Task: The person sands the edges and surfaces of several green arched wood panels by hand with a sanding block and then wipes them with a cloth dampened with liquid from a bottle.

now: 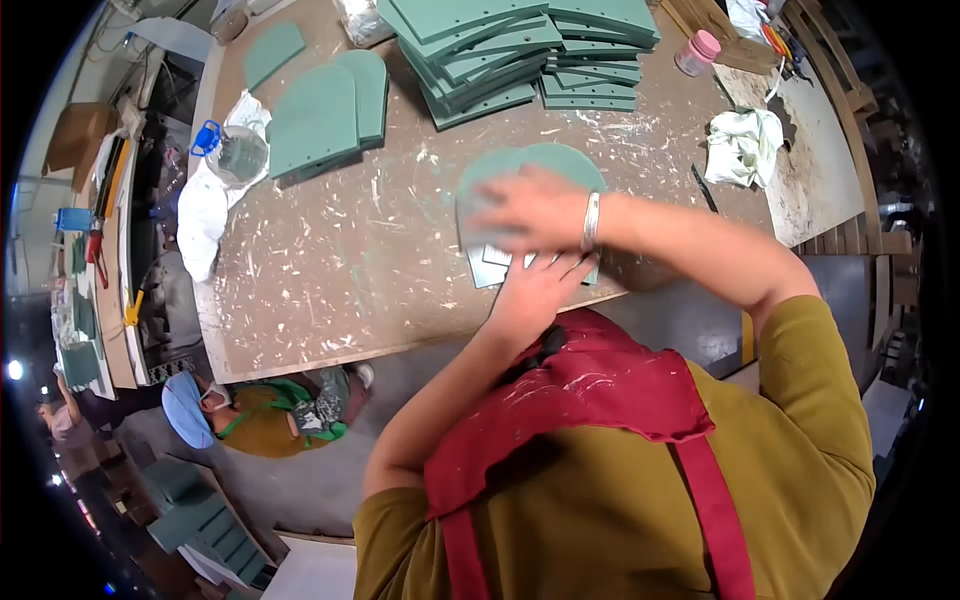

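Stacked green panels (520, 50), white rag (743, 145), pink-lidded jar (697, 52), clear plastic container (235, 155)

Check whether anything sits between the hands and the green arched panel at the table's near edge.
Nothing visible does. The right hand lies flat on the green arched panel, and the left hand touches its near edge at the table rim.

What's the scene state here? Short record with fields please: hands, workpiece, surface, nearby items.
right hand: laid flat on top of the green arched panel, blurred
left hand: at the panel's near edge, fingers spread against it
grasp: neither hand closed around anything
surface: paint-flecked workbench
stack: green panels piled at the far side
other panels: two arched panels lying to the left
nearby: white rag, pink-lidded jar
other person: crouched on the floor left of the bench
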The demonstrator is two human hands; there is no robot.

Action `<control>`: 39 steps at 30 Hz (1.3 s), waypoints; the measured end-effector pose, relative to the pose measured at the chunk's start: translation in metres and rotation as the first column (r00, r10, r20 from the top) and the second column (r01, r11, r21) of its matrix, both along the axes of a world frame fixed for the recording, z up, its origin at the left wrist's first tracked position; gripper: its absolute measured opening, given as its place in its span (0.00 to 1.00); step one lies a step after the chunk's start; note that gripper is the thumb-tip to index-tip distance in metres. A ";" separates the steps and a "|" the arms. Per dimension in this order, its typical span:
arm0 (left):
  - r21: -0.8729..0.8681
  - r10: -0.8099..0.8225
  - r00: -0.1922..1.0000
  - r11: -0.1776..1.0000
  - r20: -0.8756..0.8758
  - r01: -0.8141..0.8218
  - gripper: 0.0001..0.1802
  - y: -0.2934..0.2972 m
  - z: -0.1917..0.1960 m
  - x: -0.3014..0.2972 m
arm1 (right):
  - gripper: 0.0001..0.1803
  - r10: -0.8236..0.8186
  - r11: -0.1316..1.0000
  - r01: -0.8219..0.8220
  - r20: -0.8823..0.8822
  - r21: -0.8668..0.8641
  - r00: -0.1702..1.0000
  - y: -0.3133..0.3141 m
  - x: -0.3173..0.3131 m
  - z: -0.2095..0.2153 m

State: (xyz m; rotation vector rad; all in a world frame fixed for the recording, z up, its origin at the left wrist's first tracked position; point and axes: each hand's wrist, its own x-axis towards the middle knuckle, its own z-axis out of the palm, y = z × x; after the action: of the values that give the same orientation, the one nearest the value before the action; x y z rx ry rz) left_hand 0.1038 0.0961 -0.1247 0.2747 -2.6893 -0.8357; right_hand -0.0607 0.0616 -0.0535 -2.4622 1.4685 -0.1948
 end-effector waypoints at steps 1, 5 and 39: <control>-0.276 -0.004 0.994 0.960 0.112 0.035 0.34 -0.003 0.019 -0.001 | 0.24 -0.106 0.994 0.106 -0.009 -0.026 0.994 -0.002 -0.011 -0.002; -0.279 0.042 0.996 0.960 0.072 -0.020 0.34 0.002 0.017 -0.002 | 0.26 -0.121 0.991 0.131 -0.195 0.038 0.973 -0.009 -0.005 0.028; -0.094 0.325 0.944 0.939 -0.058 -0.329 0.24 -0.100 0.040 -0.027 | 0.31 -0.435 0.882 0.459 0.188 -0.110 0.881 0.109 -0.011 0.019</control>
State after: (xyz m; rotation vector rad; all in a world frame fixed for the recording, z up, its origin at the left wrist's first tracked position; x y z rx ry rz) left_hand 0.0770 -0.0037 -0.0850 0.6520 -2.5372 -0.5933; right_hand -0.0721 0.1701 -0.0347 -2.1081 1.9937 -0.5997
